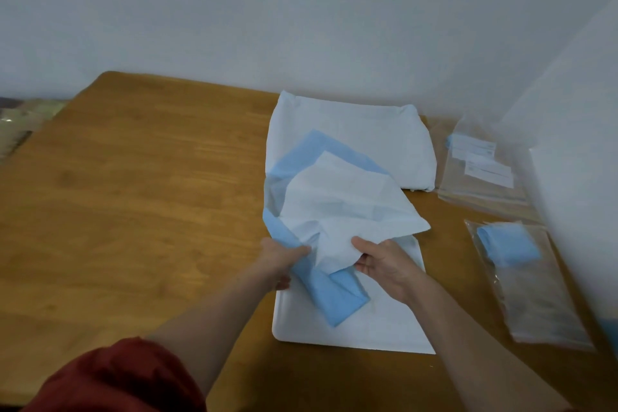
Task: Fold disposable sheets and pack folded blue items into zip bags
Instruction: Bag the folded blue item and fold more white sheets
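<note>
A crumpled blue-and-white disposable sheet (334,201) is held just above a flat white sheet (368,328) on the wooden table (133,194). Its blue edge is pinched by the left hand (284,261), and its white face is gripped by the right hand (384,264). From the hands it is spread toward the far side, its long axis judged to run near to far, leaning slightly left, with both hands side by side at its near end. A zip bag (541,294) holding a folded blue item (508,244) is laid well apart on the right, nearer the right hand.
</note>
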